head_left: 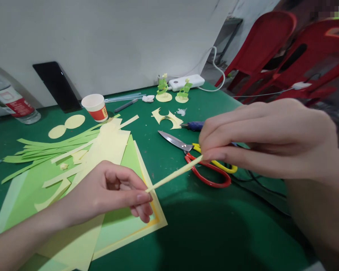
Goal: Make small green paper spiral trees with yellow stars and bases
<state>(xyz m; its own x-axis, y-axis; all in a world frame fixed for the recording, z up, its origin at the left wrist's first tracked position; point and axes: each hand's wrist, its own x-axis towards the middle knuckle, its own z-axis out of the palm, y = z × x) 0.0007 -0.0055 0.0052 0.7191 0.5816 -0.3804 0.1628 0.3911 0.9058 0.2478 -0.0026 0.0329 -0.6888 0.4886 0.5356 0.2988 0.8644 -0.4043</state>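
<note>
A thin pale yellow paper strip (175,174) is stretched between my two hands above the green table (214,233). My left hand (113,192) pinches its lower left end with thumb and forefinger. My right hand (260,139) pinches its upper right end, fingers pressed together. Under the strip lie scissors (197,158) with one red and one yellow handle, blades pointing left. Yellow and green paper sheets (115,222) lie under my left hand.
Cut green and yellow strips (45,150) and two yellow discs (66,126) lie at left. A paper cup (95,107), a water bottle (12,103), a dark phone (56,86), a glue gun (193,125), two small paper figures (172,92), a white power bank (186,81) and red chairs (285,49) sit behind.
</note>
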